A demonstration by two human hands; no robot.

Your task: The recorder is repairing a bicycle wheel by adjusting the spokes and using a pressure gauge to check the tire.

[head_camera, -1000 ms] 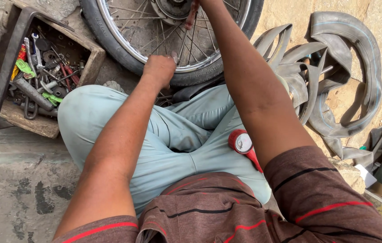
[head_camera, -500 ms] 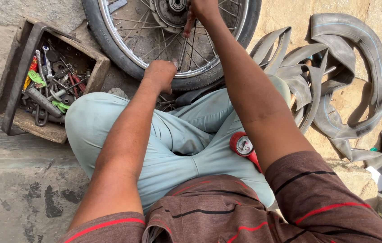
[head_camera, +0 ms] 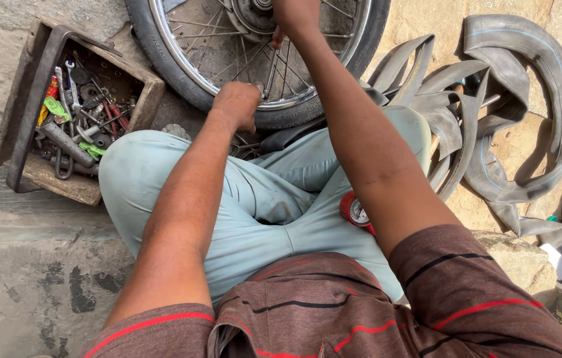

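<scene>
The black-tyred spoked metal wheel (head_camera: pixel 181 73) stands upright just beyond the person's crossed legs. The left hand (head_camera: pixel 236 105) rests on its lower rim, fingers curled shut against the tyre. The right hand (head_camera: pixel 296 14) is at the wheel's hub among the spokes; how its fingers lie cannot be told. Left of the wheel sits a wooden box of mixed tools (head_camera: pixel 72 113); right of it lie slack grey rubber inner tubes (head_camera: pixel 513 113).

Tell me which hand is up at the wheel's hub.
The right hand, reaching among the spokes beside the hub. The left hand sits lower, on the wheel's rim.
</scene>
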